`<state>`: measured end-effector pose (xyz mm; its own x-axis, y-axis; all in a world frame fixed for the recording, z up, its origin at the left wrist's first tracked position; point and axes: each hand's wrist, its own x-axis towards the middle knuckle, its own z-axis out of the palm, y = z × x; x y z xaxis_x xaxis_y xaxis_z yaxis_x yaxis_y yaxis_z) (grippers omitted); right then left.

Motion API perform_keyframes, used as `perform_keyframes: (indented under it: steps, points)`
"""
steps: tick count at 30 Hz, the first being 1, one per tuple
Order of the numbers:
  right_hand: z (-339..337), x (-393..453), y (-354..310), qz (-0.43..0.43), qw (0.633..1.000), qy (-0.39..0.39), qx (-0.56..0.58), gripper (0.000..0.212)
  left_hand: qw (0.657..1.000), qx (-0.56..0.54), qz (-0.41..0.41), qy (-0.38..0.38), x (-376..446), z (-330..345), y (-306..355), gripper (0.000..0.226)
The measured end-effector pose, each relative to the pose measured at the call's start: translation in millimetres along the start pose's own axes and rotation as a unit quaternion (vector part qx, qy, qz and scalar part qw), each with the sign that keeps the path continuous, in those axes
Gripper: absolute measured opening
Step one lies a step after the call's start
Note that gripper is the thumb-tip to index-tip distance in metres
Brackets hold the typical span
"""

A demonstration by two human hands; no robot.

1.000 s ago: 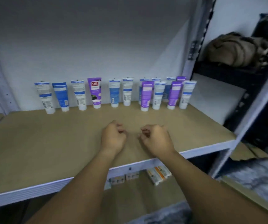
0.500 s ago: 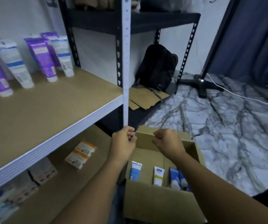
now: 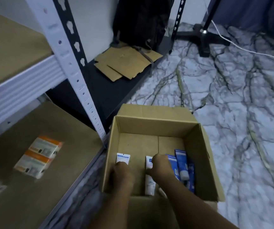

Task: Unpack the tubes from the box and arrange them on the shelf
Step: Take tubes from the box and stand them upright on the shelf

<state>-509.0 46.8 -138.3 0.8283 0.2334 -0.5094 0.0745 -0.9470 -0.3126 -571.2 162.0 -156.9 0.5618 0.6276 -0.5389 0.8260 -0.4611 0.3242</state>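
An open cardboard box sits on a pale marbled floor, seen from above, with both of a person's bare hands reaching down into it. Inside the box, near its left wall, the left hand lies over the lower part of a white tube with a blue band; only the tube's top end shows past the fingers, and whether the fingers curl round it cannot be told. In the middle of the box, the right hand has its fingers curled on a second white tube, which lies lengthwise toward the box's near wall. Against the right wall of the box lies a small pile of blue tubes, just beside the right hand. The far half of the box floor is bare cardboard. Left of the box stands a white metal shelf post, almost touching the box's left corner. Left of the post, the lower shelf holds two small orange-and-white cartons side by side, and the upper shelf board shows above it. Beyond the box, a dark low shelf carries flattened cardboard pieces, with a black backpack upright behind them. Farther right of the backpack stands a black stand base with a white cable trailing across the floor.
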Motion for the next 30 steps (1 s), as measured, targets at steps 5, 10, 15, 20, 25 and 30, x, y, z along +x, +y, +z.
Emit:
perform_keyframes:
  steps: [5, 10, 15, 20, 25, 30]
  points:
    - [30.4, 18.0, 3.5, 0.012, 1.0, -0.005, -0.007, 0.018, 0.995, 0.085, 0.041, 0.016, 14.5, 17.2, 2.9, 0.025]
    - [40.2, 22.3, 4.4, 0.045, 0.999, 0.016, -0.02, 0.042, 0.994, 0.082, 0.065, -0.013, 26.7, 28.8, 0.2, 0.036]
    - [45.6, 22.4, 7.5, 0.084, 0.994, 0.03, 0.062, 0.037, 0.997, 0.047, 0.056, -0.032, 33.4, 25.7, -1.9, 0.048]
    - [35.0, 12.0, 12.8, 0.111, 0.963, 0.05, 0.241, 0.032, 0.993, -0.096, 0.06, -0.043, 33.2, 20.6, -10.8, 0.036]
    - [6.6, -9.3, 5.4, 0.058, 0.914, 0.122, 0.382, 0.017, 0.958, -0.264, 0.091, -0.061, -1.3, -19.2, -2.9, 0.034]
    - [-36.4, -43.9, -10.2, -0.015, 0.869, 0.122, 0.478, 0.008, 0.924, -0.343, 0.162, -0.05, -41.0, -78.9, 0.9, 0.034]
